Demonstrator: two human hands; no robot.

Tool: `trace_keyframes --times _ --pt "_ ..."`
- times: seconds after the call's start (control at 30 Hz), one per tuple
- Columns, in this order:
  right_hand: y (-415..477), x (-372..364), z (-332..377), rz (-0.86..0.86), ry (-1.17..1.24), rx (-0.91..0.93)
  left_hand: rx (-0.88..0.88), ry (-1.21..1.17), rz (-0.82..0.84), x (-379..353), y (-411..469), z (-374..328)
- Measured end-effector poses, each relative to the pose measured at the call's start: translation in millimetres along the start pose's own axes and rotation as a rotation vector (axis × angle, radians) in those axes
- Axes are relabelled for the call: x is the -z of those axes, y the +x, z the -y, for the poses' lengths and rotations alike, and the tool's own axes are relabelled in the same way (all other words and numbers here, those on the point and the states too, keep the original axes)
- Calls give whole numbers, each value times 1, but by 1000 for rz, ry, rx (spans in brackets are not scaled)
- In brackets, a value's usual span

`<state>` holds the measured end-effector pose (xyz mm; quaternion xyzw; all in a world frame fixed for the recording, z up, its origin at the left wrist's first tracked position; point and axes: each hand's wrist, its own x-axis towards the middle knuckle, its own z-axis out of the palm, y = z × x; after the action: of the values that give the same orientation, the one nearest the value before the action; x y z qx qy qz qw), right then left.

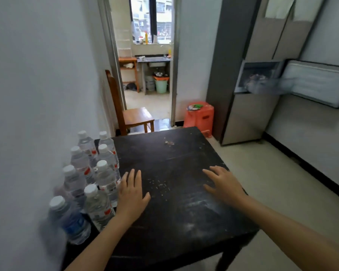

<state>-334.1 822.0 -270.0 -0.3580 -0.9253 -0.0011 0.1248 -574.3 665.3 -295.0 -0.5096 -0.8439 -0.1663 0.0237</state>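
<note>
Now my left hand (132,194) and right hand (222,184) lie flat, fingers straight, on the table (174,153); bottles (106,178) stand at nine o'clock, just beside the left hand

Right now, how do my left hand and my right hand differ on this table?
The left hand lies close beside the water bottles at the left edge of the table; the right hand is near the right edge, with no bottle by it. The left hand's fingers are held together, the right hand's are spread apart. Both are open, palm down over the dark top, and hold nothing.
</note>
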Motion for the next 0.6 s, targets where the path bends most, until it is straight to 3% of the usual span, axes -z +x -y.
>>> trace_keyframes --times 0.33,0.6 --pt "-170 59 -2 -48 -66 -369 -311 -310 95 9 -38 -89" --pt "-262 75 -23 -79 -114 -559 -442 -399 223 -3 -80 -151"
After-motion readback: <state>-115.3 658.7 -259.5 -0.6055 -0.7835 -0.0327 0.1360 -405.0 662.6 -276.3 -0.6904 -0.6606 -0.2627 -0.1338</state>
